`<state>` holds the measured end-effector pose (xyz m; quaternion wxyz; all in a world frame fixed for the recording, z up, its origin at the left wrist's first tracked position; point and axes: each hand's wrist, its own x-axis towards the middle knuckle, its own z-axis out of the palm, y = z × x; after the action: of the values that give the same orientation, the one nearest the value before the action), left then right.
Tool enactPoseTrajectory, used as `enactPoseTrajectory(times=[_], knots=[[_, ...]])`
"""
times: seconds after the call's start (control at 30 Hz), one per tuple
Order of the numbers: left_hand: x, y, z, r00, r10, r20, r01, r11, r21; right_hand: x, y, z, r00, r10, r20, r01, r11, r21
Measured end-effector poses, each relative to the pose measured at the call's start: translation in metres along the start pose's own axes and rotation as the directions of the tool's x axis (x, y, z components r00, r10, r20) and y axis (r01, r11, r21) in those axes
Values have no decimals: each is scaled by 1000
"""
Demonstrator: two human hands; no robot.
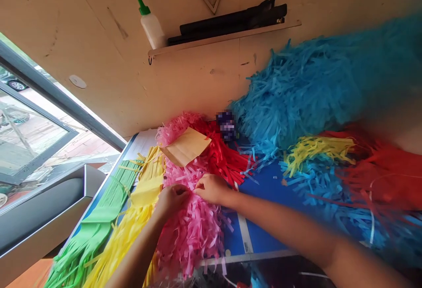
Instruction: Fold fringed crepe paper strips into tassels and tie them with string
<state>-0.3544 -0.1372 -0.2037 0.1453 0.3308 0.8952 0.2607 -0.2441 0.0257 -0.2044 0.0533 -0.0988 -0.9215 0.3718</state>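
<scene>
The left hand [172, 200] and right hand [212, 189] have their fingers clenched on the pink paper fringe [189, 239] — brown kraft paper [186, 147] at twelve o'clock.

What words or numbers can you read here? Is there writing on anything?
No words, numbers or signs can be read. The white squeeze bottle, the brown paper envelope and the pink paper fringe show no readable writing; the small purple thing is too blurred to read.
</scene>
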Motion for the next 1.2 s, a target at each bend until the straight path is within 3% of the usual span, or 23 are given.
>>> enactPoseTrajectory(times=[0.4,0.83,1.0,1.13,1.2], knots=[[-1,1,-1,1000,-1,-1,1,999,-37,12,6,5,986,83,147,-91,995,48],[1,-4,1,1000,4,14,-3,998,-61,23,19,17,979,111,174,-146,968,204],[-1,1,-2,1000,11,3,-11,1000,-3,23,19,16,975,130,181,-175,950,259],[-11,17,-10,995,62,-81,-51,991,126,24,17,13,966,131,223,-204,916,345],[-16,25,-13,995,82,-63,-70,983,168,25,14,11,960,136,244,-226,890,395]])
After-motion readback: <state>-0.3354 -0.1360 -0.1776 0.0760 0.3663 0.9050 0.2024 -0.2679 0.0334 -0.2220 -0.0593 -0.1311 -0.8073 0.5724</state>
